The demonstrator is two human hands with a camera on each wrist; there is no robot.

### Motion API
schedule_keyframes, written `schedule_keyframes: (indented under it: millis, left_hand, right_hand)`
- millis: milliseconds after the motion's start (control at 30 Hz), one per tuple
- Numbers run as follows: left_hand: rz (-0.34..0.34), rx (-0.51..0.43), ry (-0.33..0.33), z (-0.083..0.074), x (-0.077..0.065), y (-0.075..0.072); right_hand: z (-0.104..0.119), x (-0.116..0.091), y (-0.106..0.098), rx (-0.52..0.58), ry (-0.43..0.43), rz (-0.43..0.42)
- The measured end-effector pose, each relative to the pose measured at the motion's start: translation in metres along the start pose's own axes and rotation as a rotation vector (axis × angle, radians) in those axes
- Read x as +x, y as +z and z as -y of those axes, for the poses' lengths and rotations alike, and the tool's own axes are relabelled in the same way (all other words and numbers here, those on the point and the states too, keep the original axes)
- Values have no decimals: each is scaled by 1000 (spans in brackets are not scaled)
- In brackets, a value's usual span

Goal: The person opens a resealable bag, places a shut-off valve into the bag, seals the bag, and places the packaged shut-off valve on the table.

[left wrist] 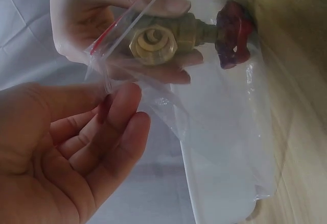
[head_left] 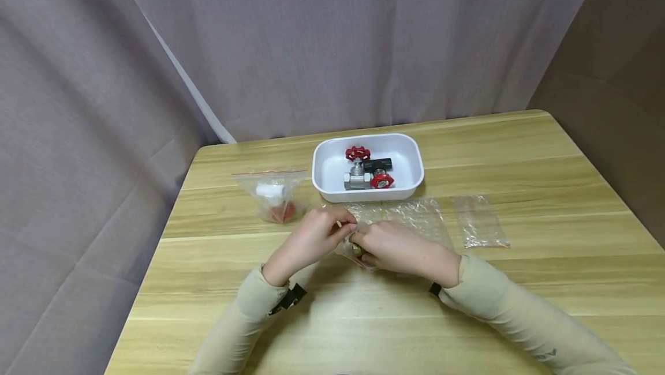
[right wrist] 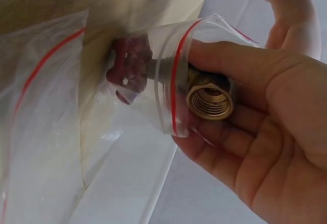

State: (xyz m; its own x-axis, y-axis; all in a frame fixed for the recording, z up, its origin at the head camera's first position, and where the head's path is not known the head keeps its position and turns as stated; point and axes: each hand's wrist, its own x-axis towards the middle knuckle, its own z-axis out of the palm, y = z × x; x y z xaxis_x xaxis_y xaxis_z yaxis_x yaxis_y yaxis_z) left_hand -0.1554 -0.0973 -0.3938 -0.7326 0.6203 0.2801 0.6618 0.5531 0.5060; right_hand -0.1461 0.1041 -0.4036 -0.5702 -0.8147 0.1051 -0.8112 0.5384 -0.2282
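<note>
A brass valve (right wrist: pixel 209 101) with a red handwheel (right wrist: pixel 127 71) sits partly inside a clear zip bag (left wrist: pixel 219 101) with a red seal strip. In the right wrist view, my right hand (head_left: pixel 397 248) grips the valve's brass body at the bag's mouth; one threaded port shows outside the strip, while the handwheel lies inside the plastic. My left hand (head_left: pixel 322 233) pinches the edge of the bag's opening between thumb and index finger, its other fingers curled loosely, as the left wrist view shows. From the head view both hands mostly cover the valve.
Beyond the hands stands a white tray (head_left: pixel 368 195) holding a grey metal valve (head_left: pixel 357 176) with a red handwheel, a black fitting (head_left: pixel 379 164) and another red-handled part (head_left: pixel 381 179). A zip bag (head_left: pixel 248 182) at left contains white and red pieces. Flat clear bags (head_left: pixel 480 222) lie at right.
</note>
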Motion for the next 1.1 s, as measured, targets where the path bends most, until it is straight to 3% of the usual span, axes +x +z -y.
schedule_keyframes:
  millis: [300,567,933,1100]
  left_hand:
    - [36,11,-10,-3,-5,2]
    - [123,-15,-85,-8,-17,0]
    - [144,48,-117,-16,-28,2]
    - [121,53,-124,-16,-30,3]
  right_hand:
    - [-1,-2,2,-21,30,4]
    - [-3,-5,0,35,60,-4]
    - [-8,-14,-2,41,75,-30]
    - [-9,-18,-7,70,90,-42]
